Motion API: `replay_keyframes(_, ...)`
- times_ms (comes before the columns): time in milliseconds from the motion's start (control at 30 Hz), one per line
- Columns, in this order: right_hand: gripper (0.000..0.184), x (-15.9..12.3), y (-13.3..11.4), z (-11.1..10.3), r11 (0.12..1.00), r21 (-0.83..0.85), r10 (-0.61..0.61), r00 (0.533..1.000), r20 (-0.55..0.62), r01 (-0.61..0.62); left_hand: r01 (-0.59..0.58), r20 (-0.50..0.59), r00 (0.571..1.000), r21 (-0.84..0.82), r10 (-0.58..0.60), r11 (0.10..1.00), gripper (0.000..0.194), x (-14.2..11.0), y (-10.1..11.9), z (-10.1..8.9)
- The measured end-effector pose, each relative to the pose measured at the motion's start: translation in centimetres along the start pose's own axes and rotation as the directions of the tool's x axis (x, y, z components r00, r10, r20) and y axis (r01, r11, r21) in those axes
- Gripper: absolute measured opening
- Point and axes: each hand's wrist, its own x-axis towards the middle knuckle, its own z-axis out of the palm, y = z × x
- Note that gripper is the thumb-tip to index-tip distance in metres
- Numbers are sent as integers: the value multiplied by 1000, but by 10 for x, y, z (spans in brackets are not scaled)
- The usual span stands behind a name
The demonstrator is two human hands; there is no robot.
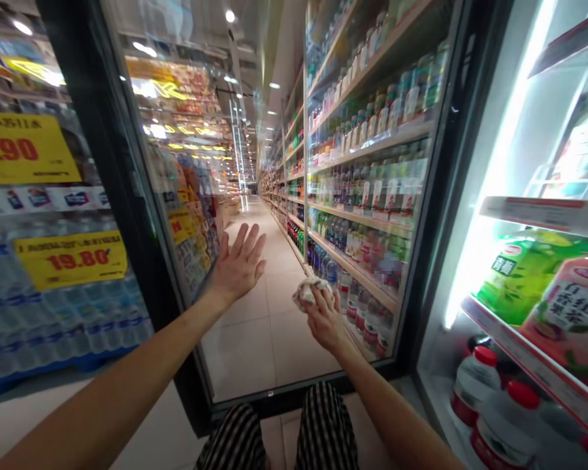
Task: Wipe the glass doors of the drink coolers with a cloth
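A glass door [245, 346] in a black frame stands swung open in front of me. My left hand [238, 264], fingers spread and palm toward the pane, is raised at the middle-left of the glass and holds nothing. Lower and to the right, my right hand [326, 316] has its fingers over a crumpled whitish cloth [306, 294] with darker marks, held at the glass. Whether the left palm actually touches the pane I cannot tell. Part of the cloth is hidden under the fingers.
To the right is a lit cooler shelf [534, 359] with green packs [514, 274], a pink pack [573, 313] and red-capped bottles [475, 378]. On the left, water bottles [78, 326] stand behind yellow price signs [71, 259]. My knees [328, 424] are close to the door's bottom frame [294, 401].
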Motion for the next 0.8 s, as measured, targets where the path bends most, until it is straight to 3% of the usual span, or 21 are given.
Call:
replay_keyframes(33, 42, -6, 10, -2, 999, -16, 44, 999, -14, -44, 1, 7, 1000, 6, -1, 1000, 62, 0, 1, -1)
replay_keyframes(100, 45, -12, 40, -7, 953, -56, 288, 949, -128, -296, -9, 3, 1000, 13, 9, 1000, 62, 0, 2, -1)
replay_keyframes(167, 50, -10, 61, -10, 830, -29, 531, 805, -266, -557, -19, -20, 1000, 20, 19, 1000, 62, 1, 2, -1)
replay_keyframes(200, 52, -7, 63, -10, 779, 1, 596, 741, -309, -627, -19, -30, 999, 20, 19, 1000, 62, 1, 2, 0)
replay_keyframes(233, 53, -4, 58, -8, 760, 24, 619, 712, -331, -649, -17, -39, 999, 18, 17, 1000, 62, 1, 2, 0)
replay_keyframes(267, 53, -1, 47, -4, 782, 31, 597, 734, -325, -622, -14, -45, 999, 15, 15, 1000, 63, 0, 2, 1)
replay_keyframes(300, 53, 0, 33, 0, 833, 25, 535, 793, -292, -553, -13, -51, 999, 12, 13, 1000, 63, 0, 2, 2)
replay_keyframes(367, 51, -2, 8, 7, 947, 1, 318, 933, -170, -323, -18, -61, 998, 11, 19, 1000, 63, 0, 1, 2)
replay_keyframes(433, 50, -12, 2, 8, 995, -2, 104, 993, -54, -104, -21, -61, 998, 11, 22, 1000, 62, 0, 1, 1)
replay_keyframes(500, 49, -23, 23, 3, 995, -18, 96, 994, -45, -97, -19, -55, 998, 0, 19, 1000, 62, 0, 2, 0)
replay_keyframes(533, 48, -27, 40, 0, 979, -29, 198, 976, -96, -201, -17, -51, 999, -6, 17, 1000, 61, 0, 2, -1)
replay_keyframes(567, 48, -28, 58, -4, 937, -27, 338, 925, -173, -347, -16, -51, 999, -9, 16, 1000, 61, 1, 2, -1)
replay_keyframes(633, 51, -24, 84, -9, 792, 21, 583, 745, -324, -610, -19, -47, 999, -4, 19, 1000, 60, 1, 2, -1)
replay_keyframes(667, 53, -20, 87, -9, 735, 55, 644, 670, -368, -676, -20, -44, 999, 2, 20, 1000, 60, 1, 2, -1)
replay_keyframes(700, 54, -15, 82, -8, 720, 75, 659, 647, -382, -689, -19, -42, 999, 9, 20, 1000, 59, 1, 2, -1)
replay_keyframes(733, 54, -10, 71, -5, 752, 77, 631, 682, -370, -655, -19, -40, 999, 12, 19, 1000, 59, 1, 2, 0)
replay_keyframes(800, 51, -3, 37, 1, 887, 54, 456, 848, -271, -459, -16, -36, 999, 4, 16, 1000, 60, 0, 1, 1)
